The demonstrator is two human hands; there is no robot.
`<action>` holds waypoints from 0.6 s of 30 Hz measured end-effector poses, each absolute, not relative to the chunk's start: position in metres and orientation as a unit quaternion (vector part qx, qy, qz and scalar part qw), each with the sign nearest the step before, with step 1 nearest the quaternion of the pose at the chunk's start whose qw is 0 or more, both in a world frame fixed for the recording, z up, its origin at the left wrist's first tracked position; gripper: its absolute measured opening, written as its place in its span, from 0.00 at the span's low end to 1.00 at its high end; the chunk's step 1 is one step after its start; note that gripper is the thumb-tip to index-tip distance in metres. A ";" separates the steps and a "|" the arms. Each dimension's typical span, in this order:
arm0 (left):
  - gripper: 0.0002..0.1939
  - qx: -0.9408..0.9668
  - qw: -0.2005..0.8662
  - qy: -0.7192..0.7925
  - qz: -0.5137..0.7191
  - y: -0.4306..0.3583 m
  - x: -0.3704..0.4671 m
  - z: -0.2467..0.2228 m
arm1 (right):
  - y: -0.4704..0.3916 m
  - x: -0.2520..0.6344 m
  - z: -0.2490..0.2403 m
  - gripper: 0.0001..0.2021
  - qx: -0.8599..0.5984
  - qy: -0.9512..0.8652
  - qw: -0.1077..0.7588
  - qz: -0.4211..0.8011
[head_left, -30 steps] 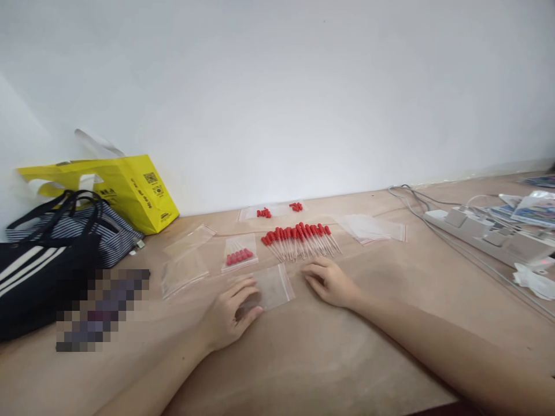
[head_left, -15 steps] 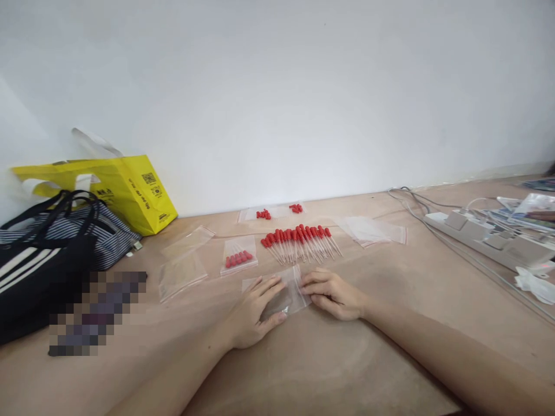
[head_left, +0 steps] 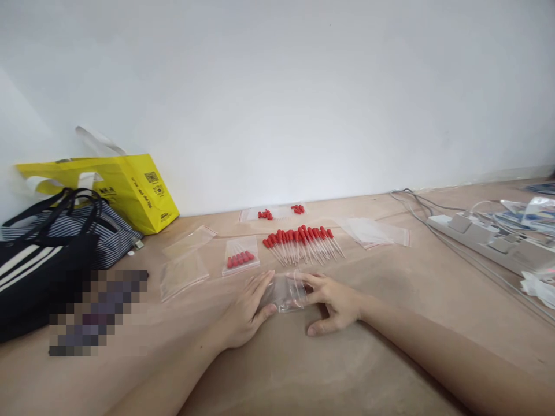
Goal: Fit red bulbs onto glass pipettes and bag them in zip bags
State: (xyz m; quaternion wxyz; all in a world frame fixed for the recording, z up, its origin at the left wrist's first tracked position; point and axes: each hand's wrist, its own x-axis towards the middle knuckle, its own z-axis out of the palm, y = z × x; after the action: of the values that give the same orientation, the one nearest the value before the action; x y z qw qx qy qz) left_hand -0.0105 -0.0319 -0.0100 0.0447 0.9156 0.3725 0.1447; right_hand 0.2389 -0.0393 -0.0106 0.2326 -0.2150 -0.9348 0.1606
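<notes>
A clear zip bag [head_left: 284, 293] lies flat on the table between my hands. My left hand [head_left: 249, 309] rests on the bag's left end, fingers stretched out and thumb apart. On its right end lie the fingers of my right hand [head_left: 332, 303], spread, with the thumb on the table. Just beyond is a row of droppers [head_left: 303, 242] with red bulbs and clear stems, bulbs pointing away from me. Left of the row, a zip bag [head_left: 240, 255] holds several red-bulbed droppers.
Clear bags [head_left: 184, 274] lie at the left, more bags [head_left: 375, 232] at the right. Loose red bulbs [head_left: 265, 215] sit on plastic near the wall. A yellow bag [head_left: 151, 196] and dark bag [head_left: 47, 277] stand left; a power strip [head_left: 477, 237] with cables is right.
My right hand has opened, its thumb moving toward me and away from the fingers. My left hand has shifted slightly left along the bag.
</notes>
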 end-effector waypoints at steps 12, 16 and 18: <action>0.27 0.892 0.133 0.421 0.099 -0.037 -0.003 0.001 | 0.038 0.256 -0.012 0.10 -0.651 -0.644 0.383 0.121; 0.27 0.891 0.136 0.422 0.100 -0.037 -0.003 0.001 | 0.078 0.248 -0.004 0.15 -0.695 -0.611 0.360 0.116; 0.27 0.891 0.134 0.422 0.098 -0.038 -0.004 0.000 | 0.091 0.243 -0.001 0.17 -0.713 -0.596 0.351 0.117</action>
State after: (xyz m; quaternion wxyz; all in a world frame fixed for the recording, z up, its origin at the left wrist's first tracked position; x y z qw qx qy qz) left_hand -0.0036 -0.0377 0.0002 0.1338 0.8913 0.4219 0.0979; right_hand 0.2427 0.0910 -0.0013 0.3510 -0.7130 -0.5956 0.1173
